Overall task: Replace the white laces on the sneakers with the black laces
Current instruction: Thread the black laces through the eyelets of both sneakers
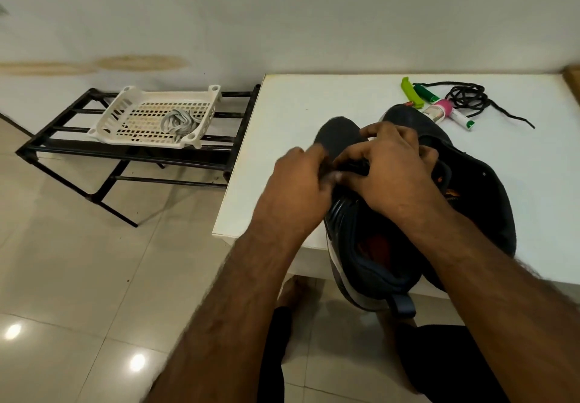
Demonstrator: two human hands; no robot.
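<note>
Fingers (345, 171) of both hands pinch black lace (353, 167) over near sneaker (370, 245) on worktop (282, 113). Lace soft, limp: judge best gripped near stiff tip. Spare black lace (467, 98) at 1 o'clock; white laces (179, 124) in basket (131, 94), 10 o'clock.

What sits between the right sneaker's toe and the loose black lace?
Head view: a pink-and-white tube, between right sneaker and black lace.
</note>
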